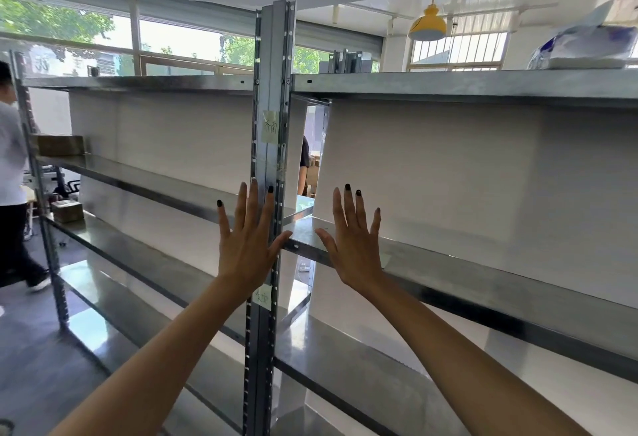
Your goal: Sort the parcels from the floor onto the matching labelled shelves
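Head view: both arms reach forward and up toward grey metal shelves (448, 85). The left hand (247, 246) is spread wide, fingers apart and palm facing away, raised in front of the upright post (272, 97) where two shelf units meet. The right hand (355, 246) is likewise spread flat with fingers apart, just beside the post, in front of the edge of the right unit's middle shelf. Neither hand holds anything.

A pale paper label (270, 126) with handwritten characters is stuck on the post above the hands, and a second label (262, 296) sits lower on it, under the left wrist.

Two brown cardboard parcels lie at the far left end of the left unit: one parcel (60, 145) on the upper of the two shelves, a smaller box (67, 210) on the shelf below. A white and blue plastic bag (587, 47) rests on the top shelf at the right. Another person (13, 177) stands at the left edge.
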`<action>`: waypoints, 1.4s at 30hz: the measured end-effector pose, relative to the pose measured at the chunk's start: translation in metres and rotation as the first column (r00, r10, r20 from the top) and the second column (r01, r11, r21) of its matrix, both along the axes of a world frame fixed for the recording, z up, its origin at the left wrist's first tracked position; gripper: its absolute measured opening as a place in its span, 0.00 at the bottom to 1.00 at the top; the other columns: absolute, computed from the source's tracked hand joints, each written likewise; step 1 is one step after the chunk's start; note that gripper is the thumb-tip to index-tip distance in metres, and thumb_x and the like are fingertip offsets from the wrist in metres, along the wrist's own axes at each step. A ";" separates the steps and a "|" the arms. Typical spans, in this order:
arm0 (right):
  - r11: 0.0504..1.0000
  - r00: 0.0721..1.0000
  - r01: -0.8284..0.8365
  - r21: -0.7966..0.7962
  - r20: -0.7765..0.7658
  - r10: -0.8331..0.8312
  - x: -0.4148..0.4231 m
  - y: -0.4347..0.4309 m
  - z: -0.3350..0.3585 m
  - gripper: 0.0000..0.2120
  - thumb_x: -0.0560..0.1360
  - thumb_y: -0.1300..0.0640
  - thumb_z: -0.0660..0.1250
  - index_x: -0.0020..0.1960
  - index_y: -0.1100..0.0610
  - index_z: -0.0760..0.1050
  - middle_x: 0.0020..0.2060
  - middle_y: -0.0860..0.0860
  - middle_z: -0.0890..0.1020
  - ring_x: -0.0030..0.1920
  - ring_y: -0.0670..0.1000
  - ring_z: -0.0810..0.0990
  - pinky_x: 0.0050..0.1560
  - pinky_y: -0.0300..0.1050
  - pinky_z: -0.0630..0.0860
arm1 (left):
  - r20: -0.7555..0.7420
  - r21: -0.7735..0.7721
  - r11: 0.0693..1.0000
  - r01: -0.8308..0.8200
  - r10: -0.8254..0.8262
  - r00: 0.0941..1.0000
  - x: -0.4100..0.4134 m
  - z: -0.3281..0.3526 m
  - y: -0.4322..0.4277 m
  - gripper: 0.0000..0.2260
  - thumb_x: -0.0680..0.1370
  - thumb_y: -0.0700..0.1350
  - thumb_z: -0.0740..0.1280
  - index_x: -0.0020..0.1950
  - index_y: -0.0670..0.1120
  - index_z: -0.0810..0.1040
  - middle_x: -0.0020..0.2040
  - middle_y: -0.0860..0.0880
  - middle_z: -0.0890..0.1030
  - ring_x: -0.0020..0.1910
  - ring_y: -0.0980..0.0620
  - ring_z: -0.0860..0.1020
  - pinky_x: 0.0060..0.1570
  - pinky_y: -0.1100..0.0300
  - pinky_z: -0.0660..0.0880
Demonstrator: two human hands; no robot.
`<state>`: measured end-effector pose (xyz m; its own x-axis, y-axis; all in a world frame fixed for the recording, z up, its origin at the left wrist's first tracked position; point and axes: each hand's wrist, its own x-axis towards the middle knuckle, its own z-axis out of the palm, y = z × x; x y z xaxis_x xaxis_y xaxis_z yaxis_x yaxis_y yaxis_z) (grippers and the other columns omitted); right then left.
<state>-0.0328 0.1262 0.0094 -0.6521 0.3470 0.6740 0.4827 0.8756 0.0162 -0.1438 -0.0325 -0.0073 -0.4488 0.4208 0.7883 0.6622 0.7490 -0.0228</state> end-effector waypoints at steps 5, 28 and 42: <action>1.000 1.000 0.002 0.012 -0.024 -0.002 0.000 0.003 -0.003 0.38 0.74 0.31 0.42 0.76 0.47 0.36 0.77 0.51 0.41 0.77 0.55 0.40 0.73 0.64 0.37 | 0.014 -0.024 1.000 0.002 -0.002 1.000 0.003 -0.001 0.004 0.36 0.74 0.69 0.37 0.77 0.51 0.41 0.78 0.45 0.38 0.77 0.44 0.40 0.73 0.38 0.39; 1.000 1.000 0.017 -0.018 -0.021 -0.017 0.010 0.019 -0.007 0.39 0.70 0.30 0.37 0.76 0.47 0.37 0.77 0.51 0.41 0.77 0.56 0.40 0.71 0.63 0.33 | 0.045 -0.035 0.999 0.023 -0.022 0.999 0.010 0.002 0.017 0.37 0.73 0.69 0.39 0.78 0.50 0.44 0.78 0.45 0.39 0.77 0.44 0.41 0.73 0.38 0.39; 1.000 1.000 -0.011 -0.018 0.018 0.011 0.000 0.027 -0.006 0.44 0.62 0.28 0.19 0.74 0.47 0.32 0.77 0.51 0.40 0.77 0.56 0.40 0.72 0.64 0.38 | 0.089 0.010 0.999 -0.051 0.050 0.995 -0.015 0.003 -0.010 0.35 0.75 0.68 0.40 0.76 0.52 0.36 0.77 0.45 0.36 0.76 0.45 0.36 0.73 0.37 0.40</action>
